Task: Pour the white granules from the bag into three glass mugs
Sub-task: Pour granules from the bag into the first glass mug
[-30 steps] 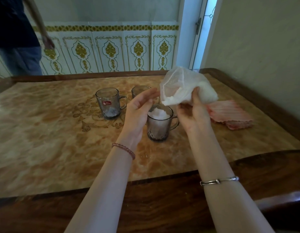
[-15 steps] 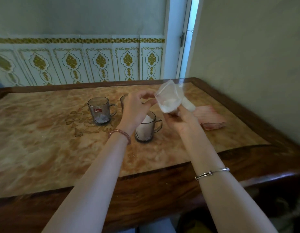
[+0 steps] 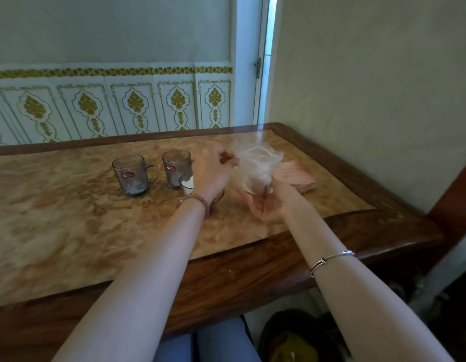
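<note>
A clear plastic bag [image 3: 258, 169] with white granules stands upright above the table. My right hand [image 3: 266, 205] cups its bottom from below, fingers curled round it. My left hand [image 3: 213, 171] pinches the bag's upper left edge. Three glass mugs stand on the table. The left mug [image 3: 132, 176] has a thin layer of granules at its bottom. The middle mug [image 3: 175, 167] stands behind my left hand. The nearest mug [image 3: 187, 186] is full of white granules and mostly hidden by my left wrist.
A folded pink cloth [image 3: 296, 176] lies right of the bag. The marble-patterned table [image 3: 70, 231] has a dark wooden rim. A wall runs close along the right side. A dark bag [image 3: 286, 335] lies on the floor under the table.
The bag has swung from tilted over the nearest mug to upright and moved right of it. The view has pulled back and turned right. The person at the far left is out of view.
</note>
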Action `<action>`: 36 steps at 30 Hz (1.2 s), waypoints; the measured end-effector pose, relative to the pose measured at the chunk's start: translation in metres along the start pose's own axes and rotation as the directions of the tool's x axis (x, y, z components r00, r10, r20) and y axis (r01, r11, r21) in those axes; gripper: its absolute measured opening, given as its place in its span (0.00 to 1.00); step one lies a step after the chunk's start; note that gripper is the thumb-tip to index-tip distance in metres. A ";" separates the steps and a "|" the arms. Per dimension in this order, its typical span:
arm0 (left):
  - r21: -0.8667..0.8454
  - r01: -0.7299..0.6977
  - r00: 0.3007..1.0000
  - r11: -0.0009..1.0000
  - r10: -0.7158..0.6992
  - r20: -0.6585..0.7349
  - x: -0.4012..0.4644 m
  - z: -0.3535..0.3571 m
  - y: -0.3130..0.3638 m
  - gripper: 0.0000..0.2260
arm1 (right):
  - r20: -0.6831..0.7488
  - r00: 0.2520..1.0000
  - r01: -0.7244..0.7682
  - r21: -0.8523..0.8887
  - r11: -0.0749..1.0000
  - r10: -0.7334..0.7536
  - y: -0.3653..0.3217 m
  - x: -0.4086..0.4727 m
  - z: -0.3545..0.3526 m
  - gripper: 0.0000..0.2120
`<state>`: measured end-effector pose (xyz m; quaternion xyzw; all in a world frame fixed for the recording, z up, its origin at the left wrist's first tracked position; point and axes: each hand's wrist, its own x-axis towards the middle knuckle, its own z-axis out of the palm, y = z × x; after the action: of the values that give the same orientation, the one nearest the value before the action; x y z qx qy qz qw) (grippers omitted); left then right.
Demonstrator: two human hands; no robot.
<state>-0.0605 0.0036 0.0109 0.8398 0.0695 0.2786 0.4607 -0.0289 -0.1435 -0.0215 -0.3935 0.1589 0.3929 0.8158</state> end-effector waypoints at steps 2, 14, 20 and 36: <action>0.019 0.007 1.000 1.000 -0.007 -0.002 -0.004 0.004 0.000 0.11 | -0.010 1.000 -0.014 -0.116 0.993 0.013 0.002 0.001 -0.011 0.29; 0.088 0.014 1.000 0.996 -0.012 -0.019 -0.002 0.008 0.005 0.07 | -0.216 0.820 0.197 -0.763 0.615 -0.530 -0.020 -0.017 -0.013 0.20; 0.047 0.041 0.999 0.998 -0.040 -0.020 0.004 0.006 0.003 0.06 | -0.058 0.681 0.463 -0.738 0.491 -0.730 -0.039 -0.021 -0.006 0.11; -0.063 0.098 0.995 0.993 -0.099 -0.020 0.021 0.038 0.011 0.09 | -0.095 0.441 0.528 -0.776 0.344 -0.892 -0.057 -0.003 -0.020 0.11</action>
<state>-0.0244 -0.0228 0.0118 0.8175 0.1076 0.2671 0.4987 0.0136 -0.1827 -0.0031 -0.7629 0.0235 -0.1179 0.6353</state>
